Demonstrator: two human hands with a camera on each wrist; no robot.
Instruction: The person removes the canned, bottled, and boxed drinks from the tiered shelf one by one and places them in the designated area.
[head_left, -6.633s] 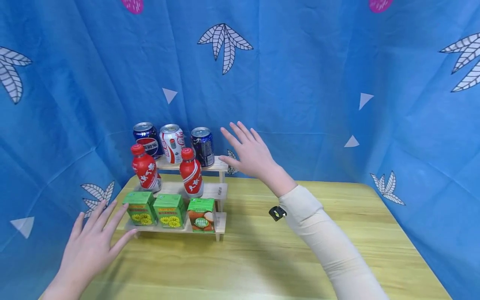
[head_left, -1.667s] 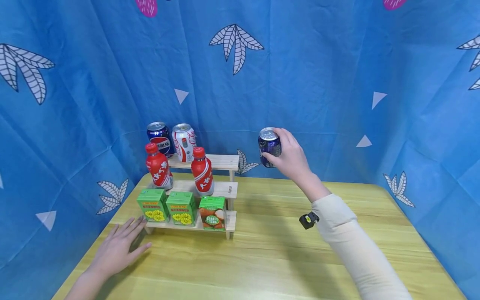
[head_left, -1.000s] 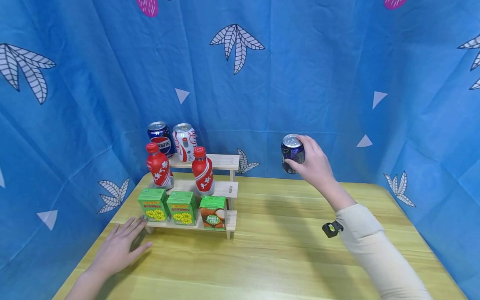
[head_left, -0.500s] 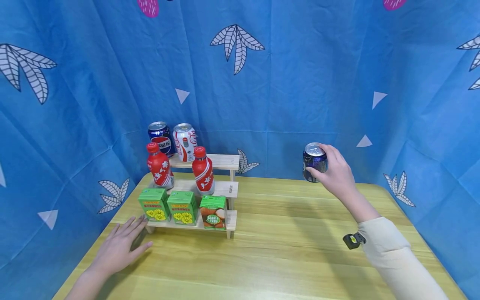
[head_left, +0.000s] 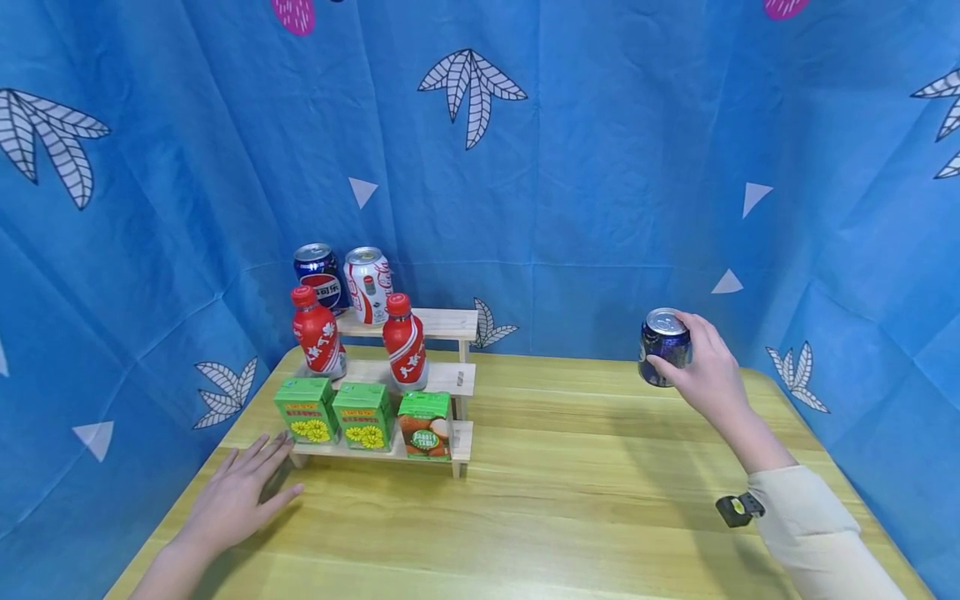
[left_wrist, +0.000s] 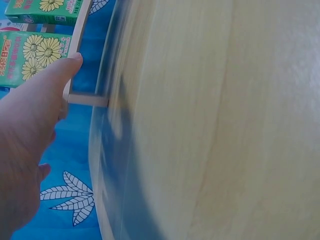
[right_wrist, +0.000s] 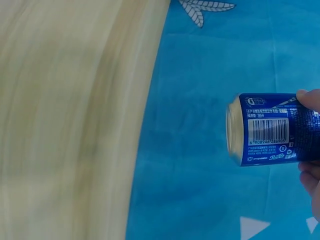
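My right hand (head_left: 710,367) grips a dark blue soda can (head_left: 664,347) between thumb and fingers, upright over the back right of the table. In the right wrist view the can's barcode side (right_wrist: 270,130) shows and its bottom points toward the tabletop, with a gap between. My left hand (head_left: 234,498) lies with straight, spread fingers at the front left corner of a three-step wooden rack (head_left: 442,323). Its fingertips are right at the lowest step, beside a green drink carton (head_left: 306,410). In the left wrist view the left thumb and hand (left_wrist: 37,100) overlap the rack's edge.
On the rack's top step stand a blue Pepsi can (head_left: 318,275) and a white cola can (head_left: 368,285). Two red bottles (head_left: 406,346) occupy the middle step. Below are another green carton (head_left: 363,417) and a brown-green carton (head_left: 425,427). Blue curtain (head_left: 600,167) surrounds the wooden table (head_left: 525,517).
The right hand took the dark blue can from the top step's right end and carried it right and, lately, lower. The left hand came down to the rack's front corner and stayed there.
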